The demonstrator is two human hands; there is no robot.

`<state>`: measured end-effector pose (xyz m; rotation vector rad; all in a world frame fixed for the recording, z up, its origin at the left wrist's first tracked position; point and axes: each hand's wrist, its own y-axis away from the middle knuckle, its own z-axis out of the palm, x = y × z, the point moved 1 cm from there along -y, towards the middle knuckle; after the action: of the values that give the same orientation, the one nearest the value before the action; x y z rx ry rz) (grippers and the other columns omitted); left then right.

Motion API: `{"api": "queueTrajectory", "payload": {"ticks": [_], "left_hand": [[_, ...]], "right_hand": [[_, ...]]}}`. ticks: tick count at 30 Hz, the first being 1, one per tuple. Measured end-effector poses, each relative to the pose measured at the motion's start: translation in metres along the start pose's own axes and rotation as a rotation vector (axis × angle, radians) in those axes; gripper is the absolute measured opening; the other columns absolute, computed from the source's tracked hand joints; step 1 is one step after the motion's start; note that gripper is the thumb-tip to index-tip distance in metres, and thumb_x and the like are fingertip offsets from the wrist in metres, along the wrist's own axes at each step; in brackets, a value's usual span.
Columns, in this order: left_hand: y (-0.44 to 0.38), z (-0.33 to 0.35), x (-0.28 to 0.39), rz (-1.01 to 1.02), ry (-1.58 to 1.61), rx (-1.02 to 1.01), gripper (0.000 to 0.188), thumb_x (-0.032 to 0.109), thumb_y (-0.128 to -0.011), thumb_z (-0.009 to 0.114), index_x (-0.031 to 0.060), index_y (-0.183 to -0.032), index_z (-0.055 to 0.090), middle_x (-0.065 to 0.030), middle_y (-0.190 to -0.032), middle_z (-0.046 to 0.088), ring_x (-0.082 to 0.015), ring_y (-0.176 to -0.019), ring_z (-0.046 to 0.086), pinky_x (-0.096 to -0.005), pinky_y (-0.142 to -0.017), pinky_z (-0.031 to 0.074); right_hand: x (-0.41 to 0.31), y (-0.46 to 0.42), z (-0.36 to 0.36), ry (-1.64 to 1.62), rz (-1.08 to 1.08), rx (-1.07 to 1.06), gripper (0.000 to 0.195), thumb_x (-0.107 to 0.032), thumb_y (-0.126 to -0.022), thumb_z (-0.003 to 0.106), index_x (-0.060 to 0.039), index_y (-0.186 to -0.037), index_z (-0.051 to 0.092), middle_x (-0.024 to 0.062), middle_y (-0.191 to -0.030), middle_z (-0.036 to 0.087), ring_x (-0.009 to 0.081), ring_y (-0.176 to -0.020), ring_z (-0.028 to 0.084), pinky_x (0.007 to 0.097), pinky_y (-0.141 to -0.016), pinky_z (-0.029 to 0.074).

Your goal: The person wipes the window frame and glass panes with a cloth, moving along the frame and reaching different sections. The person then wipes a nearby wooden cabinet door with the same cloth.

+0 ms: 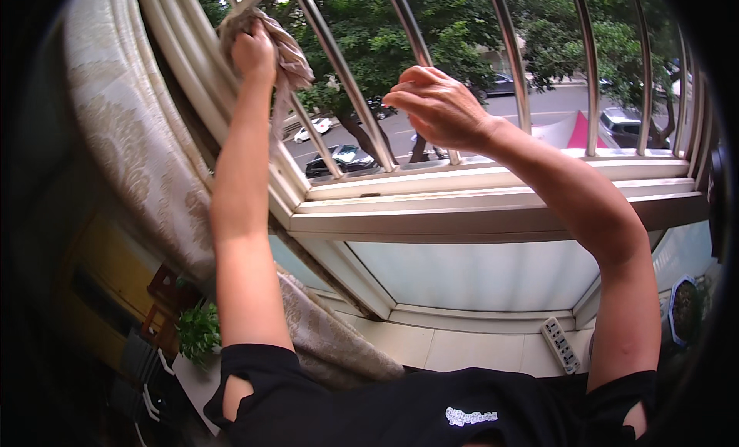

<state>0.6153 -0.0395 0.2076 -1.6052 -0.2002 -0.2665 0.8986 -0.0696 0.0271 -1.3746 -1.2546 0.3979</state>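
My left hand (254, 53) is raised at the upper left, closed on a crumpled greyish-pink cloth (291, 57). The cloth lies against the pale window frame (288, 176) beside the gathered curtain, and part of it hangs below the hand. At the centre, my right hand (441, 107) is held up in front of the metal window bars (514, 60), its fingers curled and apart, with no object visible in them. Whether it touches a bar cannot be told.
A patterned curtain (133, 118) hangs at left. The window sill (462, 219) crosses below the bars. A power strip (560, 346) lies on the tiled floor. A potted plant (199, 331) stands at lower left, another plant pot (681, 311) at right. Trees and parked cars are outside.
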Motion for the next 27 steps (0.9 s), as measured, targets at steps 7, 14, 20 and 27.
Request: {"api": "queueTrajectory", "payload": {"ticks": [7,14,20,27], "left_hand": [[-0.066,0.039,-0.053,0.030,0.105,0.076,0.049,0.035,-0.079,0.066,-0.0099,-0.099,0.062,-0.0266,-0.101,0.063,-0.0334,-0.094,0.063,-0.0391,-0.081,0.048],[0.066,0.046,-0.083,-0.141,0.406,-0.268,0.045,0.032,-0.080,0.067,-0.0075,-0.100,0.059,-0.0211,-0.102,0.063,-0.0293,-0.090,0.062,-0.0362,-0.084,0.047],[0.197,-0.022,-0.077,-0.189,0.205,-0.808,0.036,0.032,-0.084,0.061,-0.0017,-0.095,0.063,-0.0180,-0.093,0.066,-0.0300,-0.087,0.063,-0.0373,-0.080,0.046],[0.203,-0.060,-0.029,0.554,-0.292,-1.014,0.031,0.026,-0.081,0.058,-0.0031,-0.075,0.064,-0.0232,-0.074,0.062,-0.0376,-0.075,0.062,-0.0423,-0.069,0.049]], "right_hand": [[-0.004,0.001,0.004,-0.015,-0.024,-0.057,0.031,0.005,-0.069,0.063,-0.0067,-0.097,0.063,0.0074,-0.087,0.064,0.0208,-0.091,0.058,0.0324,-0.078,0.051],[-0.004,0.006,0.008,0.022,-0.030,-0.113,0.029,0.003,-0.072,0.066,-0.0084,-0.099,0.063,0.0072,-0.091,0.063,0.0214,-0.092,0.058,0.0313,-0.071,0.053],[-0.008,0.005,0.008,0.012,-0.061,-0.155,0.031,-0.001,-0.071,0.068,-0.0102,-0.099,0.061,0.0050,-0.089,0.064,0.0206,-0.095,0.057,0.0309,-0.070,0.053],[-0.007,0.007,0.009,0.005,0.014,-0.249,0.029,-0.001,-0.071,0.067,-0.0115,-0.097,0.062,0.0051,-0.085,0.062,0.0196,-0.093,0.057,0.0308,-0.062,0.051]]}}
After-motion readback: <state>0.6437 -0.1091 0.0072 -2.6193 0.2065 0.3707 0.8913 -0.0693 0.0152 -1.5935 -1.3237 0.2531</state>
